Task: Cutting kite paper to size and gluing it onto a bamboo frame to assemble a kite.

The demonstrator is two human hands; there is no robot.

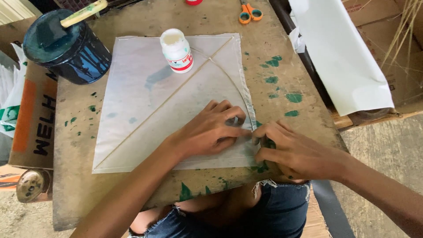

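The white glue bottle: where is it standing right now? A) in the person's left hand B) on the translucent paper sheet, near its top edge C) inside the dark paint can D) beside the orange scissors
B: the white glue bottle stands upright on the translucent paper sheet near its top edge, apart from both hands, which press the sheet's right edge.

Bare arms without sleeves, and frayed dark blue denim shorts (282, 211) on the legs

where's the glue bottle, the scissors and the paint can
glue bottle (177, 50), head view, on its white body
scissors (250, 12), head view, on the orange handles
paint can (72, 50), head view, on its dark side wall
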